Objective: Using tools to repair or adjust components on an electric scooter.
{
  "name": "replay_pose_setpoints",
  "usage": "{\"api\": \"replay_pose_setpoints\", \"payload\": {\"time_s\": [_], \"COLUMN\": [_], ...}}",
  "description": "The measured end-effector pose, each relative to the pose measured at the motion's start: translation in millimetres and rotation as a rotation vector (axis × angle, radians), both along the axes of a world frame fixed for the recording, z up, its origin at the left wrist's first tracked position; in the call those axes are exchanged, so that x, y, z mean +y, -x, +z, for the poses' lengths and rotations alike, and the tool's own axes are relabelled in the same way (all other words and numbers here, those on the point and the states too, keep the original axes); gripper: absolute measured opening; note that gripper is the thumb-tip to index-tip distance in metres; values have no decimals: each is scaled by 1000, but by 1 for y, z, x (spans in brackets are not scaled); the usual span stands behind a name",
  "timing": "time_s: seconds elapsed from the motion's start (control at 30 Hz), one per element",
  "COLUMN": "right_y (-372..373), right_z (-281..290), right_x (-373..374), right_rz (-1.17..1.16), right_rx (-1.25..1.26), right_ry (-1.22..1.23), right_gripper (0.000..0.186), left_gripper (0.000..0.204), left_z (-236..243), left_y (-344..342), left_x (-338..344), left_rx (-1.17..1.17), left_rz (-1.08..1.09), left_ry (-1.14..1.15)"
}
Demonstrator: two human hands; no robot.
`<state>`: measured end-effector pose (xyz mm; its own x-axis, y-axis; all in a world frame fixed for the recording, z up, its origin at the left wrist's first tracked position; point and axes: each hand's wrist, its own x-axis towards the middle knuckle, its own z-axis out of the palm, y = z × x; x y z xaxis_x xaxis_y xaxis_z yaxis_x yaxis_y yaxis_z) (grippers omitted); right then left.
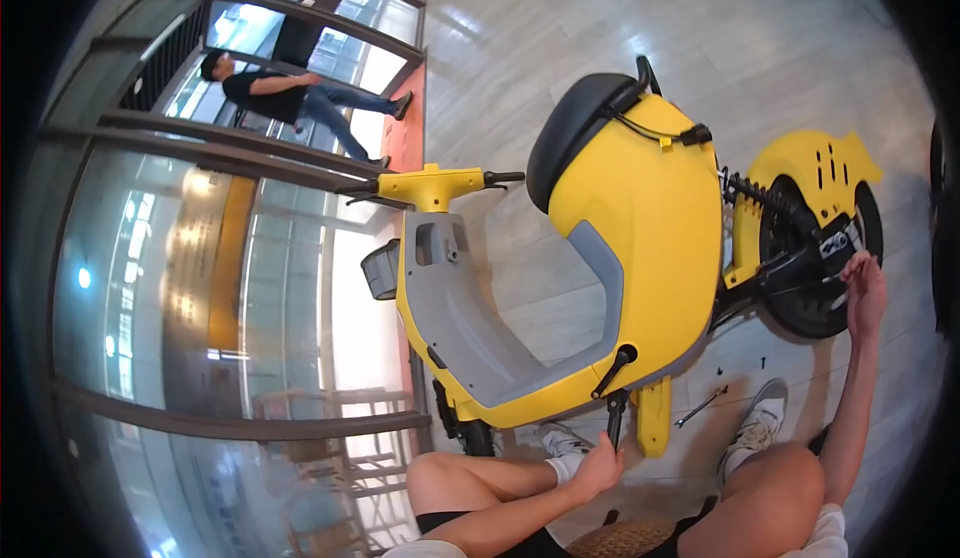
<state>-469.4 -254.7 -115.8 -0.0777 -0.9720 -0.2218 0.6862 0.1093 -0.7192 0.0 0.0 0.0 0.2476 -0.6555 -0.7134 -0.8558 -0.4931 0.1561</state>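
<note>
A yellow moped (655, 238) with a black seat and grey footwell stands across the floor before me. My left hand (600, 466) is closed round the lower end of a black bar (615, 416), just below a black crank arm (618, 368) on the moped's side. My right hand (866, 286) reaches to the rear wheel (800, 308), beside its hub. Its fingers are pinched together at a small silver part (857, 238); whether they hold it, I cannot tell. Near my right shoe, a wrench (702, 407) lies on the floor.
Two small dark bolts (763, 363) lie near the wrench. A yellow panel (654, 420) sticks out below the moped's body. My shoes (762, 418) rest close to it. Glass doors (190, 278) line the left, with a person (290, 98) walking behind them. Another dark wheel (938, 198) edges in at right.
</note>
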Motion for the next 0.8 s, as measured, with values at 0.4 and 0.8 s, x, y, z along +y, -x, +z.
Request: {"api": "replay_pose_setpoints", "payload": {"time_s": [0.4,0.8], "right_y": [-1,-211], "right_z": [234,410], "right_x": [25,98], "right_rz": [-52,465], "right_rx": [707,-94], "right_ry": [215,228], "right_gripper": [12,65], "left_gripper": [59,86], "left_z": [-28,126], "left_y": [-23,-1], "left_x": [9,-52], "left_rx": [119,224], "left_rz": [51,-347], "left_ry": [45,455]}}
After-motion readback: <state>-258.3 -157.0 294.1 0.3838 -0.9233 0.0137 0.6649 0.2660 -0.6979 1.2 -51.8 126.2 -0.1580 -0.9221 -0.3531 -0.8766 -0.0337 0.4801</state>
